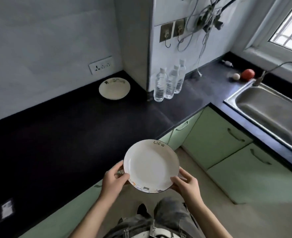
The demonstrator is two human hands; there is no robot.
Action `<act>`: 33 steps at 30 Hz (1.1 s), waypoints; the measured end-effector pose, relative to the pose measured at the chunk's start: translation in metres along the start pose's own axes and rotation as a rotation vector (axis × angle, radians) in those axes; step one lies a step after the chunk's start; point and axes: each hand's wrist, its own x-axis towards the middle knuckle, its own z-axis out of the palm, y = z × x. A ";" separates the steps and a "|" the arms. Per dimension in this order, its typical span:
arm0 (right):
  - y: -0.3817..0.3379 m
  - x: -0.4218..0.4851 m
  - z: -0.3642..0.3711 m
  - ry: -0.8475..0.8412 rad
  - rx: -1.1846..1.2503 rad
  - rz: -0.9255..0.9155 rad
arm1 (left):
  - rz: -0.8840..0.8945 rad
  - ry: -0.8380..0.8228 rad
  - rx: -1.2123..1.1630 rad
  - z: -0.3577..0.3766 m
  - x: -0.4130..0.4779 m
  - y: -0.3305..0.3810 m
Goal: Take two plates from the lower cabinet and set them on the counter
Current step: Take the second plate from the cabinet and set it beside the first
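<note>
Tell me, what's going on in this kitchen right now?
A person is holding a white plate by its rim with both hands, the left hand on one side and the right hand on the other, in the air just off the edge of the dark counter. Another plate already sits on the counter near the wall. The green cabinet doors in view are closed.

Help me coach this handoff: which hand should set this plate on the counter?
Left. The left hand grips the held plate on the side nearest the counter; the right hand is farther.
</note>
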 end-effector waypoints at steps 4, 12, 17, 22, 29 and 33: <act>-0.053 0.067 0.016 -0.111 -0.075 0.007 | 0.026 0.091 -0.065 0.010 0.054 0.021; -0.136 0.204 0.059 -0.433 -0.352 0.036 | -0.057 0.399 -0.160 0.029 0.139 0.045; -0.173 0.270 0.113 -0.572 -0.455 0.054 | -0.108 0.541 -0.243 0.020 0.169 0.066; -0.186 0.312 0.192 -0.709 -0.466 0.044 | -0.113 0.684 -0.337 -0.017 0.192 0.081; -0.175 0.333 0.299 -0.772 -0.403 0.017 | -0.145 0.773 -0.365 -0.104 0.244 0.070; -0.145 0.348 0.351 -0.706 -0.363 0.009 | -0.170 0.758 -0.376 -0.157 0.278 0.052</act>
